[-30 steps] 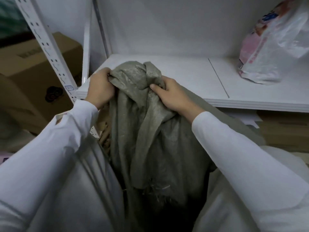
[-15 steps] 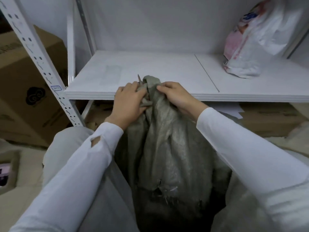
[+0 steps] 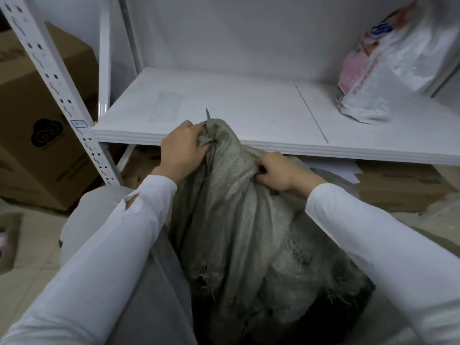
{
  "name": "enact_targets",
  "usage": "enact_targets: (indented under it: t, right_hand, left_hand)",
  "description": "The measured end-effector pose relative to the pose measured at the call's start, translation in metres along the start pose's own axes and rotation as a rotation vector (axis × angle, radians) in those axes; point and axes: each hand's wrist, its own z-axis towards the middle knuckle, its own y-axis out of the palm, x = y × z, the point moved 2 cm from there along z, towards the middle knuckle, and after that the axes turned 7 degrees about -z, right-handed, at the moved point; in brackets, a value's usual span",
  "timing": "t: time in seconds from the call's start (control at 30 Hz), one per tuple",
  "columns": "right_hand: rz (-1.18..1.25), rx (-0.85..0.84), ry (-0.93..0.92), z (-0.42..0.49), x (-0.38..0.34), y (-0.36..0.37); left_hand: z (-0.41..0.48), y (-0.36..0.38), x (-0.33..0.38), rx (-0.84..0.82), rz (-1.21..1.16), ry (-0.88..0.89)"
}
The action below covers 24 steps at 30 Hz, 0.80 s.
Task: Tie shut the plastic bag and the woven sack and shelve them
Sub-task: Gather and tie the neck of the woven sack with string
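Woven sack [image 3: 236, 207], frame centre: neck gripped in left hand [image 3: 183, 150], fabric pinched in right hand [image 3: 278, 174]; plastic bag [image 3: 373, 70] upper right.

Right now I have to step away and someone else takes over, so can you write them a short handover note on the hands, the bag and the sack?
Left hand: grips the bunched neck of the woven sack.
Right hand: pinches a fold of the sack lower down, on its right side.
Sack: in front of the shelf, below its edge, not on it.
Plastic bag: on the shelf, at the right end; whether it is knotted I cannot tell.
Done: plastic bag shelved.
Left: tighten the sack's neck if it is loose, then lift the sack onto the shelf.
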Motion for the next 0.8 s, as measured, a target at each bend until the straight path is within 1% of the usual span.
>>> enact_targets:
  t: [0.07,0.13,0.23,0.3,0.4,0.47,0.53,0.6,0.63,0.67,0.7,0.73,0.77,0.8]
  right_hand:
    - [0.127,0.086,0.031,0.012,0.014,0.000]
    - [0.171,0.161,0.038,0.022,0.021,-0.005]
    - [0.261,0.194,0.058,0.024,0.022,-0.006]
    - [0.320,0.220,0.071,0.025,0.019,-0.007]
    - [0.393,0.324,0.101,0.025,0.012,-0.014]
    - [0.482,0.383,0.167,0.022,0.011,-0.021]
    - [0.610,0.414,0.255,0.022,0.017,-0.022]
    - [0.769,0.408,0.325,0.020,0.024,-0.021]
    - [0.885,0.373,0.327,0.015,0.026,-0.021]
    - [0.985,0.316,0.295,0.007,0.026,-0.020]
    - [1.015,0.258,0.220,-0.002,0.026,-0.021]
    - [0.933,0.195,0.127,-0.012,0.025,-0.023]
    - [0.779,0.116,0.029,-0.022,0.025,-0.024]
    - [0.607,0.036,-0.064,-0.034,0.025,-0.026]
  left_hand:
    - [0.005,0.007,0.001,-0.010,-0.016,-0.009]
    - [0.008,0.014,-0.002,-0.016,-0.020,-0.028]
    - [0.006,0.018,0.005,-0.083,-0.019,-0.031]
    - [0.000,0.010,0.013,-0.043,-0.033,0.007]
    - [-0.019,-0.013,0.032,0.024,-0.109,0.109]
    - [-0.035,-0.023,0.042,-0.030,-0.047,0.131]
    - [-0.051,-0.024,0.042,-0.179,0.127,0.079]
    - [-0.065,-0.012,0.029,-0.372,0.246,-0.002]
    - [-0.069,-0.005,0.023,-0.444,0.255,-0.031]
    - [-0.070,0.000,0.018,-0.476,0.232,-0.058]
    - [-0.069,0.002,0.016,-0.472,0.171,-0.090]
    - [-0.066,0.004,0.017,-0.453,0.063,-0.144]
    - [-0.061,0.005,0.019,-0.414,-0.094,-0.213]
    - [-0.054,0.006,0.023,-0.363,-0.301,-0.306]
